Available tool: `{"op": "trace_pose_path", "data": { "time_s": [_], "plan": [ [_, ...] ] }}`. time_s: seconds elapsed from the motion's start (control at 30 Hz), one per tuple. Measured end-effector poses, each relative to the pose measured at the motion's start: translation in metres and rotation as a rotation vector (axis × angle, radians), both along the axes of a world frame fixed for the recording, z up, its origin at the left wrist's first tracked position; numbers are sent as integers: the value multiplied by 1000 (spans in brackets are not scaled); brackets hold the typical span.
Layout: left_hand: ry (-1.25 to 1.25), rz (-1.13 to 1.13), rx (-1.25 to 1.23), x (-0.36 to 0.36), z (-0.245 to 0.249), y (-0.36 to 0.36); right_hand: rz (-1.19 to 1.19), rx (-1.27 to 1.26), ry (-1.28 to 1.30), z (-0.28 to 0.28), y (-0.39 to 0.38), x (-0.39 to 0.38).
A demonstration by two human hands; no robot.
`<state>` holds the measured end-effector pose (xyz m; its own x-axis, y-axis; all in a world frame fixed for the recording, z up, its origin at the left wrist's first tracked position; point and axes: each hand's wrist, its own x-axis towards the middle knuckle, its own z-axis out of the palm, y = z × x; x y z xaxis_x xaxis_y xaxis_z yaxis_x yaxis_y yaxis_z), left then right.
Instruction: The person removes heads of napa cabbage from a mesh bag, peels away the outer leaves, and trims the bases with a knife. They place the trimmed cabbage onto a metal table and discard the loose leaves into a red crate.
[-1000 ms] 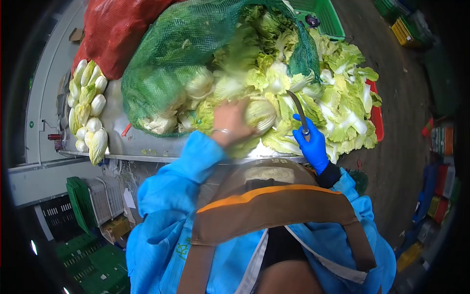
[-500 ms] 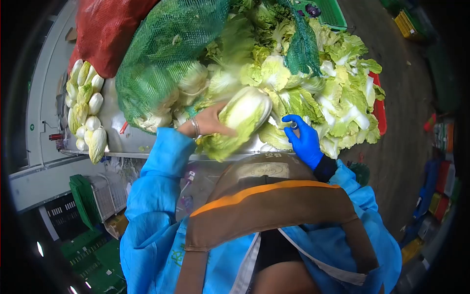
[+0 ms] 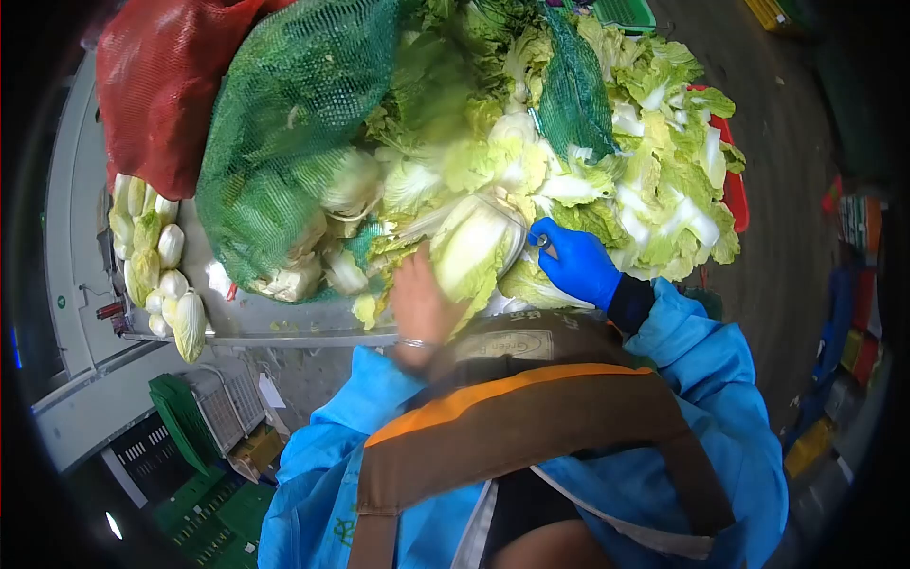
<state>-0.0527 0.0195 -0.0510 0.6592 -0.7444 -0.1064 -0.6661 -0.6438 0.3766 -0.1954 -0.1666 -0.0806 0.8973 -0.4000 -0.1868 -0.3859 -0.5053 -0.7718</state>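
One cabbage [image 3: 466,248], where and how held?

Near edge of bench [image 3: 275,315], loose leaves [image 3: 654,204] around it. Left hand [image 3: 424,302] bare: grip open, fingers against its leafy side. Right hand [image 3: 576,266], blue glove: grip clenched on tool handle [image 3: 542,242].

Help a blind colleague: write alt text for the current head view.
A bare left hand touches a Chinese cabbage; beside it, a blue-gloved right hand grips a mostly hidden metal tool. Loose leaves and a green mesh sack crowd the metal table, a red sack beyond.
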Motion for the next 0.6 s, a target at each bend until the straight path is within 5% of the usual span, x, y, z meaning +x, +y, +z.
{"op": "trace_pose_path", "data": {
  "time_s": [0.13,0.6],
  "plan": [
    [10,-13,54,2,-3,-2,93,48,221,-7,-7,7],
    [121,52,-99,7,-13,3,153,-232,371,-7,-12,29]
  ]
}}
